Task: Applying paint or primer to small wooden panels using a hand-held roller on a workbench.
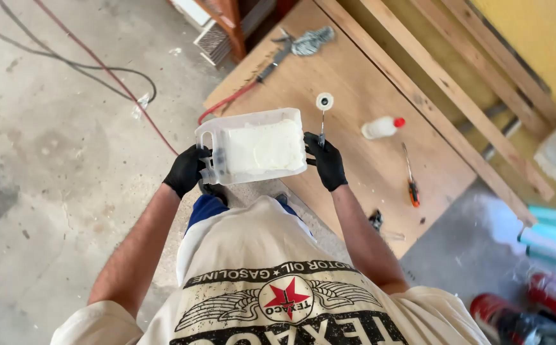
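I hold a cut-open translucent plastic jug (252, 145) with white glue-like liquid inside, level in front of my chest. My left hand (187, 169), in a black glove, grips the jug's handle end. My right hand (326, 160), also black-gloved, grips the jug's other end together with the metal handle of a small white roller (324, 102), whose round end sticks up over the wooden board (354, 83).
On the board lie a white squeeze bottle with a red cap (381, 127), an orange-handled screwdriver (411, 180) and a tool with a red hose (271, 64). Wooden planks (457, 96) lean at the right. Cables (93, 64) cross the concrete floor. Red cylinders (533, 313) lie at the lower right.
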